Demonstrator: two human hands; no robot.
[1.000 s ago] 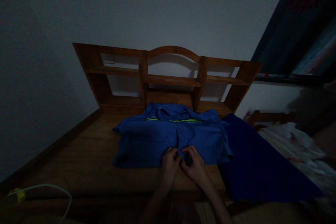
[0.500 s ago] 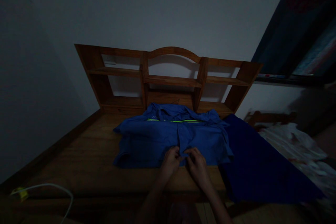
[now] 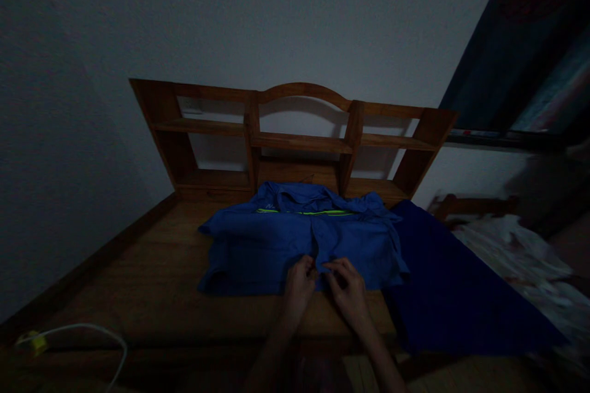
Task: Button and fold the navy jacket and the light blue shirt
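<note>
A blue jacket (image 3: 262,245) with a collar and a thin yellow-green stripe across the chest lies spread on the wooden desk (image 3: 152,270). At its lower front edge, near the middle opening, my left hand (image 3: 300,282) pinches the fabric. Just to the right, my right hand (image 3: 346,287) also has thumb and finger closed on the jacket's front edge. The two hands are a small gap apart. Dim light hides fine detail between the fingertips.
A wooden shelf unit (image 3: 302,144) stands at the back against the wall. Dark blue cloth (image 3: 461,295) lies to the right and drapes over the edge. A white cable (image 3: 92,326) with a yellow piece curves at lower left. White cloth (image 3: 516,245) lies at far right.
Both hands stay at the jacket's front edge, with only slight finger movement. The jacket lies almost the same.
</note>
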